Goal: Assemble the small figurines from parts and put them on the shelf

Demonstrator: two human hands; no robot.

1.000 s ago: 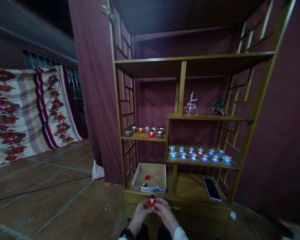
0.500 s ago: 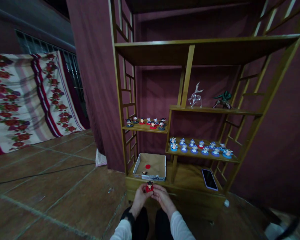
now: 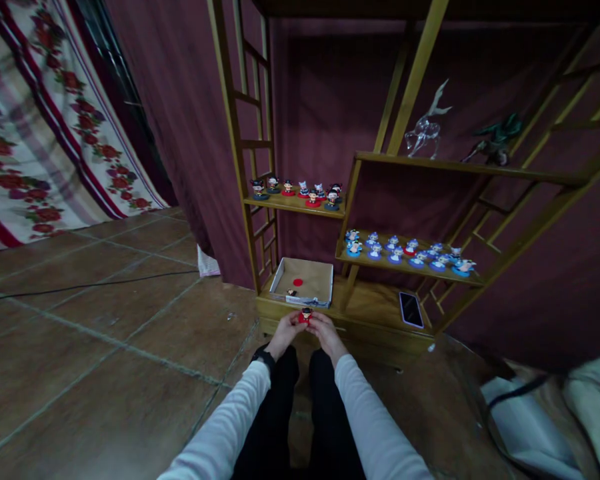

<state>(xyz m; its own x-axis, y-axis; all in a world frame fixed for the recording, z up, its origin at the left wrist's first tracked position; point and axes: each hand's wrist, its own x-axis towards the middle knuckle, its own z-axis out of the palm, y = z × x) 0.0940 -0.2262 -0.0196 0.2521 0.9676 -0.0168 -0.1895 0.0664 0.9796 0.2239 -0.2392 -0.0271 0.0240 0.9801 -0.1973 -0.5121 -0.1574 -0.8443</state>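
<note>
A small red figurine (image 3: 306, 316) with a black-haired head is held between my two hands, low in front of the shelf. My left hand (image 3: 286, 333) pinches it from the left, and my right hand (image 3: 327, 331) has its fingers closed on the other side. Just beyond my hands sits a shallow cardboard box (image 3: 316, 273). Inside it lie a red disc (image 3: 298, 283) and a small dark-topped figurine (image 3: 291, 292) on its side.
Several black-and-red figurines (image 3: 313, 198) stand on the upper left shelf. Blue and white figurines (image 3: 395, 254) fill the lower right one. A clear deer ornament (image 3: 424, 130) and a dark green figure (image 3: 497, 140) stand higher. A phone (image 3: 411, 309) lies at the bottom right.
My view has tilted downward, so the shelf and my hands sit higher in the picture and more of my arms shows. Both hands keep hold of the red figurine.
</note>
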